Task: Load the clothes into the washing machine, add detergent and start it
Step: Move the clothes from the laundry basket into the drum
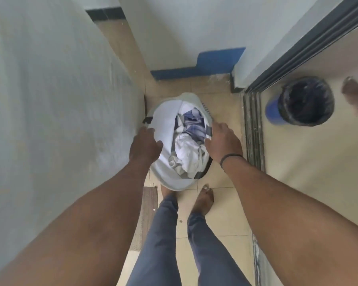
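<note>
A pale grey laundry basket [170,182] stands on the tiled floor in front of my bare feet. Inside it lie crumpled white and blue clothes [189,139]. My left hand [146,144] is at the basket's left rim, its fingers curled over the edge by a dark handle. At the right rim, my right hand [222,141] rests with its fingers on the dark handle there. A dark band circles my right wrist. No washing machine or detergent is in view.
A white wall runs close along the left. A sliding door track [253,129] lies on the right, and beyond it stands a blue bin with a black liner [305,101]. Another person's foot [354,93] shows at the far right. A mat [147,211] lies by the left wall.
</note>
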